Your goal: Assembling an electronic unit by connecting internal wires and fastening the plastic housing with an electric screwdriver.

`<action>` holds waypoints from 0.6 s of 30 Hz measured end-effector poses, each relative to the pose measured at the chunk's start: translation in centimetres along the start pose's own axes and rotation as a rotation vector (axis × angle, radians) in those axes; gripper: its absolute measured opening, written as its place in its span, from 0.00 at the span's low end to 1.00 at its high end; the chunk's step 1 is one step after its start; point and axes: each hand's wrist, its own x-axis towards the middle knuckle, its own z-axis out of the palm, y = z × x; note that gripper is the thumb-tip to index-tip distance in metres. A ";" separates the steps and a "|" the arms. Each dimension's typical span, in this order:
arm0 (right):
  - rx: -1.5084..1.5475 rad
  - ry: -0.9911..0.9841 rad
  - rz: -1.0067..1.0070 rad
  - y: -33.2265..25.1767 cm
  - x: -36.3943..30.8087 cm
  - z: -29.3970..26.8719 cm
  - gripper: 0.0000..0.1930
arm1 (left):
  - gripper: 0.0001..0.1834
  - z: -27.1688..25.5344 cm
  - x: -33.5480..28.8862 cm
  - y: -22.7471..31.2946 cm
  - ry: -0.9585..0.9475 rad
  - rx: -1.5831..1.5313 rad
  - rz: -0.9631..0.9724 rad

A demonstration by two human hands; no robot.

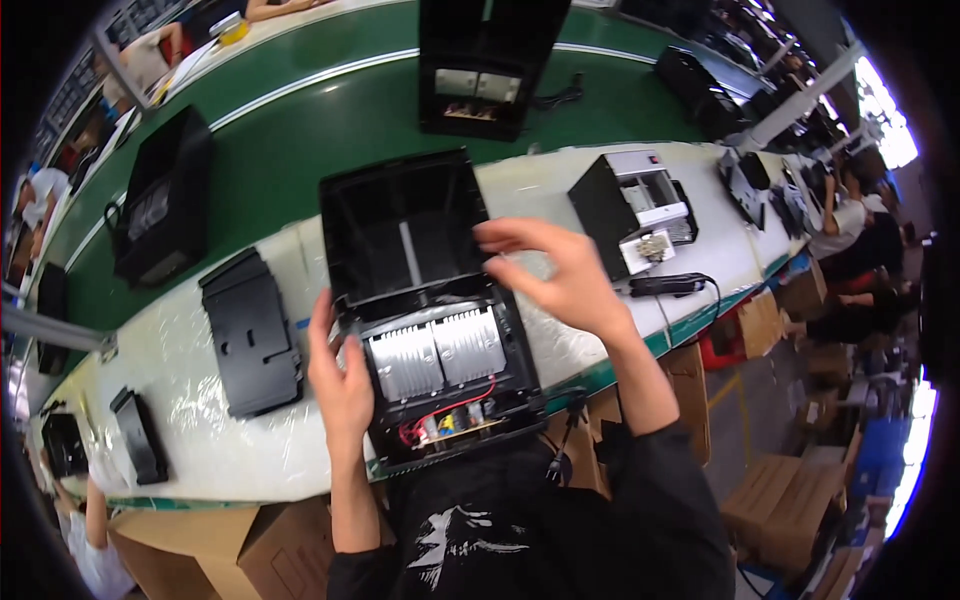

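A black plastic appliance housing [404, 232] lies on the bench in front of me. Its lower part holds two ribbed silver metal blocks [440, 352], with a small circuit board [462, 424] and red wires at the near end. My left hand [343, 385] is at the housing's left side, thumb and fingers apart along the edge. At the right side, my right hand [560, 270] reaches in with outstretched fingers, slightly blurred, the fingertips near the rim. Neither hand visibly holds a thing. Whether the right fingertips touch the rim, I cannot tell.
A flat black panel [250, 335] and a narrow black part [140, 436] lie to the left. Rightward stand a black-and-silver unit [635, 210] and a black corded tool [668, 285]. Beyond, a green conveyor [300, 125] carries black housings. Cardboard boxes [790, 495] stand at lower right.
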 end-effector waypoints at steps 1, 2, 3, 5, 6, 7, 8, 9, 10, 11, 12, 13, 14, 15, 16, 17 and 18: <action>-0.074 0.263 0.041 1.8 -2.0 -1.5 0.14 | 0.28 0.1 -0.1 -0.1 0.002 -0.034 -0.001; -0.170 0.526 0.240 2.6 -4.2 -4.0 0.12 | 0.28 0.5 0.1 0.3 -0.020 -0.071 -0.006; -0.131 0.818 0.332 3.5 -6.0 -6.1 0.11 | 0.28 0.8 0.1 0.3 -0.036 -0.089 -0.012; -0.347 1.166 0.655 9.5 -12.5 -12.1 0.14 | 0.27 1.2 0.2 -0.1 -0.064 -0.121 -0.024; -0.775 1.120 0.736 13.9 -16.9 -14.7 0.19 | 0.28 1.2 0.1 0.1 -0.087 -0.104 -0.036; -1.206 1.041 0.817 17.8 -20.8 -16.4 0.24 | 0.28 1.2 0.2 0.1 -0.116 -0.093 -0.044; -0.939 0.899 1.077 20.6 -22.4 -16.9 0.29 | 0.28 1.1 0.2 -0.6 -0.104 -0.105 -0.010; -0.640 0.745 1.295 21.9 -22.9 -17.2 0.34 | 0.28 0.9 0.2 -1.4 -0.086 -0.113 0.023; -0.269 0.854 1.272 20.7 -20.4 -15.1 0.38 | 0.28 0.4 0.1 -1.7 -0.068 -0.106 0.020; -0.259 0.851 1.345 19.5 -18.0 -13.9 0.44 | 0.28 0.1 -0.1 -1.6 -0.054 -0.103 0.014; -0.482 0.911 1.381 20.8 -17.6 -13.3 0.46 | 0.29 0.3 -0.1 -1.2 -0.072 -0.155 -0.007; -0.698 0.949 1.414 22.3 -17.4 -12.9 0.50 | 0.29 0.4 -0.2 -0.9 -0.082 -0.195 -0.032; -0.602 0.928 1.463 21.5 -16.1 -12.9 0.52 | 0.31 0.3 -0.1 -0.8 -0.080 -0.170 -0.013; -0.504 0.900 1.506 20.4 -15.1 -13.1 0.54 | 0.31 0.3 0.0 -0.8 -0.090 -0.162 -0.006; -0.512 0.965 1.449 20.3 -15.1 -12.8 0.53 | 0.31 0.4 -0.1 -0.9 -0.090 -0.183 -0.017; -0.557 1.073 1.333 21.1 -15.8 -12.6 0.47 | 0.31 0.4 -0.2 -1.2 -0.083 -0.202 -0.029; -0.303 1.202 1.150 22.0 -17.3 -12.6 0.43 | 0.32 0.4 -0.2 -1.5 -0.079 -0.201 -0.018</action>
